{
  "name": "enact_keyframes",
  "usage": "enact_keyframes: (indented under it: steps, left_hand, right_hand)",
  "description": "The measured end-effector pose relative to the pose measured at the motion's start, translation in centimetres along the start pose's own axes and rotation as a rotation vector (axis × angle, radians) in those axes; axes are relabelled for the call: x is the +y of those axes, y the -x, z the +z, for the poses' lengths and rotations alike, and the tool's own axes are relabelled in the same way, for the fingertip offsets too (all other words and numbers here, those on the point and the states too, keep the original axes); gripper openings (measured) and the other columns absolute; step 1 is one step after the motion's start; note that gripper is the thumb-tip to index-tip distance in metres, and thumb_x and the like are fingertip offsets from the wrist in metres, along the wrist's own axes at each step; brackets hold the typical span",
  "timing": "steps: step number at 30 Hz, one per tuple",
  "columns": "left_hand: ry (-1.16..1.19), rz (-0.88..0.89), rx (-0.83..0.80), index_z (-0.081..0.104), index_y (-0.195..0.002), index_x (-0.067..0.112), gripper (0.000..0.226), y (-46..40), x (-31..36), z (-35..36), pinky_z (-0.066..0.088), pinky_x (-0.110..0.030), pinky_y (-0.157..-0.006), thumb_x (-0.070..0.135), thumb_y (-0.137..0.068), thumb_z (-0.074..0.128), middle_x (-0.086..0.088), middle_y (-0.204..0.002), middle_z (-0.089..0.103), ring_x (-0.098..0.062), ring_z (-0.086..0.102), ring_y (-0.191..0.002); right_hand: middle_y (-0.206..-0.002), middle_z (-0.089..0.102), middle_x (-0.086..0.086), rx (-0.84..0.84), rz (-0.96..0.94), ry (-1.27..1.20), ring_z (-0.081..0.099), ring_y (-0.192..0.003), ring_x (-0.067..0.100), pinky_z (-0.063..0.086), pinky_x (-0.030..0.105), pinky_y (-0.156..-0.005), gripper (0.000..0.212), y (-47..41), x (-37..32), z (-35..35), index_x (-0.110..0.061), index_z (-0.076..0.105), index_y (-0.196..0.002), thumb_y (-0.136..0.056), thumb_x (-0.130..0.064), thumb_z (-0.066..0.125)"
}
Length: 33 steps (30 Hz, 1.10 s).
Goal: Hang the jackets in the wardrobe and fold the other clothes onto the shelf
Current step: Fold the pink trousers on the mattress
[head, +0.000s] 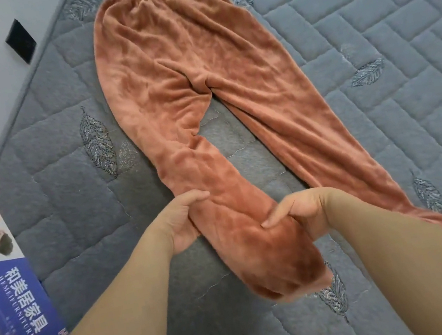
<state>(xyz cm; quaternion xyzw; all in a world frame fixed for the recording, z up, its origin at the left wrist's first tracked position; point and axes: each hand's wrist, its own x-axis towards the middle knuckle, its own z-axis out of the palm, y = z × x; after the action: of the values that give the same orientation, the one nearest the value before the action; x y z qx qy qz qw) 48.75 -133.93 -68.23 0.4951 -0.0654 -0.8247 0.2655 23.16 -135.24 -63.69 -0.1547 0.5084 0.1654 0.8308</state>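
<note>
On the grey quilted mattress (365,23), a pair of rust-orange fleece trousers (166,67) lies spread flat, its gathered waistband at the far end and the two legs running toward the person. The leg on the right stretches out straight, its cuff lying near the mattress's near right part. The other leg is lifted slightly at its lower end, where both hands hold it. The left hand (186,226) grips the left edge of that leg, thumb on top and fingers tucked underneath the fabric. The right hand (295,213) holds the opposite edge, its fingers curled over the cloth and pinching it against the palm. Below the hands, the cuff of this leg hangs loose and folds over on itself. A blue label (16,303) with white characters lies on the mattress's left corner. Embroidered leaf motifs (97,142) dot the quilting beside the trousers.
</note>
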Motion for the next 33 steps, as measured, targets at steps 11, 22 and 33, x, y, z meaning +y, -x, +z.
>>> enact_keyframes:
  steps: [11, 22, 33]
  left_hand:
    - [-0.2, 0.046, 0.35, 0.056, -0.123, 0.016, 0.028, -1.0, -0.8, 0.4, 0.055, -0.032, -0.064, 0.031, -0.099, 0.056, -0.005, -0.106, 0.069, -0.019, 0.068, -0.086]
    - [-0.48, -0.201, -0.075, 0.066, -0.122, 0.016, 0.037, -0.1, -2.6, -0.1, 0.04, -0.036, -0.109, 0.019, -0.085, 0.071, -0.001, -0.116, 0.072, -0.016, 0.065, -0.114]
    - [-0.368, -0.473, -0.169, 0.062, -0.126, 0.009, 0.043, 1.0, -4.6, 3.5, 0.057, -0.043, -0.085, 0.027, -0.088, 0.07, -0.009, -0.117, 0.071, -0.025, 0.069, -0.105]
  right_hand:
    - [-0.1, 0.063, 0.004, 0.236, 0.367, 0.48, 0.067, -0.092, 0.019, 0.052, 0.034, -0.091, 0.049, -2.8, 2.0, 0.5, -0.009, 0.058, -0.114, -0.087, -0.048, 0.067]
    - [-0.085, 0.063, 0.005, 0.17, -0.06, 0.092, 0.054, -0.081, 0.021, 0.043, 0.029, -0.076, 0.023, -4.2, 4.7, 0.1, -0.014, 0.065, -0.089, -0.067, -0.02, 0.059]
    - [-0.116, 0.071, 0.009, 0.225, 0.09, 0.11, 0.065, -0.11, 0.024, 0.048, 0.038, -0.101, 0.032, -2.0, 8.5, -0.6, -0.005, 0.064, -0.118, -0.087, -0.007, 0.065]
